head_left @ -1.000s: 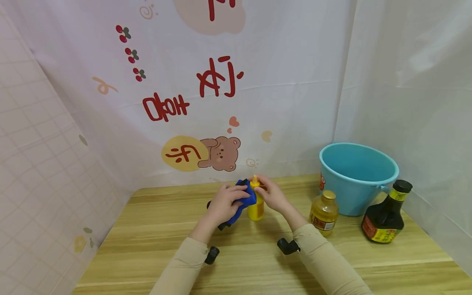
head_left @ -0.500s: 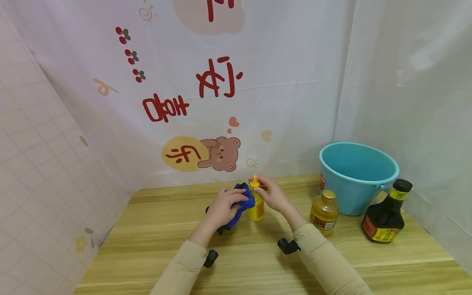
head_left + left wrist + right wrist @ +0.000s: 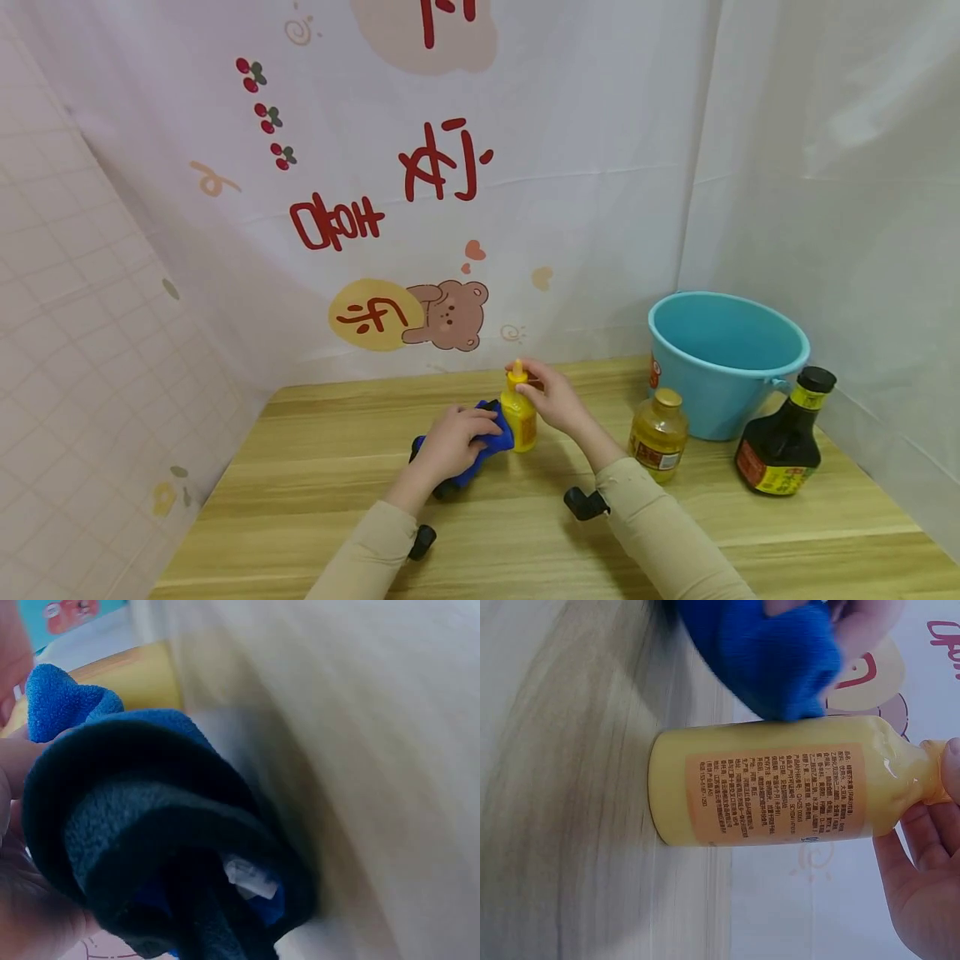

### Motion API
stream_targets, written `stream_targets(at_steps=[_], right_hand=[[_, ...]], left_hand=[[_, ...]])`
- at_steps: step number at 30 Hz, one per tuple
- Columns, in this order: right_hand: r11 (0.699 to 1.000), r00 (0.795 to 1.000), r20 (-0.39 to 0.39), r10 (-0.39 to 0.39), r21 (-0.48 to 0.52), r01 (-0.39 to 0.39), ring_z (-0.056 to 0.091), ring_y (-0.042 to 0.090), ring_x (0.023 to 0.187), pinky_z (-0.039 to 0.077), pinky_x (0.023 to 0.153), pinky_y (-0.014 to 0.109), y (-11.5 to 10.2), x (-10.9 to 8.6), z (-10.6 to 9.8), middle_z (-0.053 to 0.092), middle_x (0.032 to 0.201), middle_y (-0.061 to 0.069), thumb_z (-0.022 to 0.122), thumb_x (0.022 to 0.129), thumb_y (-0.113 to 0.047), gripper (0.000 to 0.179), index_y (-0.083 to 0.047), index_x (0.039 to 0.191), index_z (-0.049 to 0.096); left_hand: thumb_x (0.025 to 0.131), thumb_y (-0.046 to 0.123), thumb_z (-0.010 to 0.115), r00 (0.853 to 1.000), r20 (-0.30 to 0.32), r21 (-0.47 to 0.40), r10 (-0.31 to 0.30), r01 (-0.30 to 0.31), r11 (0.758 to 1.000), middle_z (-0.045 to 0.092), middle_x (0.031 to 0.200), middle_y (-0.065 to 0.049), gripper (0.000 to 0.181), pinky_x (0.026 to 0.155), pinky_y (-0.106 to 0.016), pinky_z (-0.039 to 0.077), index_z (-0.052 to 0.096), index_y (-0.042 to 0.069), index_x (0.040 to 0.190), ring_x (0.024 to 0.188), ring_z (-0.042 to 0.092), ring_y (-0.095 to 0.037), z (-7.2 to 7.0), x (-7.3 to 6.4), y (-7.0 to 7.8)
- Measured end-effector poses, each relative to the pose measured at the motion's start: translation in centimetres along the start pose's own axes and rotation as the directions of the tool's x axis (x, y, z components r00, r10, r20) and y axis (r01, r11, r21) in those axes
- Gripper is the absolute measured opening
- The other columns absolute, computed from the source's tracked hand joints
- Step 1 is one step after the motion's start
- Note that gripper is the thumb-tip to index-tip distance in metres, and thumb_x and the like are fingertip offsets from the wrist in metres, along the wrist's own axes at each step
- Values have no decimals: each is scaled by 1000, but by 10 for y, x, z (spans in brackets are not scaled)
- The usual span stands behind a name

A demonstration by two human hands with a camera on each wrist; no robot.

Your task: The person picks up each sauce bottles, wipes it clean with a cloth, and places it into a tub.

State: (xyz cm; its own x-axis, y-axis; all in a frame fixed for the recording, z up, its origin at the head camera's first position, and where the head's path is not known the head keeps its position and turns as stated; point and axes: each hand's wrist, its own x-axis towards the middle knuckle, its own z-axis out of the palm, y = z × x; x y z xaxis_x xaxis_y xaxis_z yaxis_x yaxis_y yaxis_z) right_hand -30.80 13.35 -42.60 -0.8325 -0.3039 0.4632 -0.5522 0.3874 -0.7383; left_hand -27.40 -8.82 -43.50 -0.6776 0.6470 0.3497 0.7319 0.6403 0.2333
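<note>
Right hand (image 3: 558,404) pinches the yellow bottle (image 3: 776,787) near its top; left hand (image 3: 452,440), fingers gripping the cloth (image 3: 780,667) (against it), should wipe lightly

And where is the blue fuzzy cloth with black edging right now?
In the head view, the blue cloth is below centre, gripped in the left hand, against the left side of the yellow nozzle-topped bottle.

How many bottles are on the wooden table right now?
3: a yellow plastic squeeze bottle in the right hand, a squat amber bottle before the blue plastic bucket, a dark black-capped bottle at the bucket's right. The bucket may hide others.
</note>
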Motion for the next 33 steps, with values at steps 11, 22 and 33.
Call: stream_targets(at_steps=[11,22,33], right_hand=[[1000,1000,-2,-5,7,5,61,32,112,48,98,48,-2,0,-1,64,124,15,58,98,-1,28,-2,127,62],[1000,1000,-7,10,1,-10,62,31,111,48,98,48,1,-1,1,64,124,14,58,98,-2,29,-3,127,62],[1000,1000,-6,7,16,-7,61,32,113,48,99,48,0,0,0,64,125,15,59,97,-2,29,-1,126,63]], left_hand=[[85,2,75,993,120,119,4,-18,993,71,116,1,26,85,-35,46,79,18,105,110,64,-18,13,6,-1],[85,-2,73,982,183,58,-41,31,998,71,118,0,28,105,-51,41,78,16,107,115,62,-21,6,10,-7],[89,1,71,987,-128,-95,-91,80,992,64,132,-3,29,101,-50,43,76,15,114,118,56,-33,-48,15,5]])
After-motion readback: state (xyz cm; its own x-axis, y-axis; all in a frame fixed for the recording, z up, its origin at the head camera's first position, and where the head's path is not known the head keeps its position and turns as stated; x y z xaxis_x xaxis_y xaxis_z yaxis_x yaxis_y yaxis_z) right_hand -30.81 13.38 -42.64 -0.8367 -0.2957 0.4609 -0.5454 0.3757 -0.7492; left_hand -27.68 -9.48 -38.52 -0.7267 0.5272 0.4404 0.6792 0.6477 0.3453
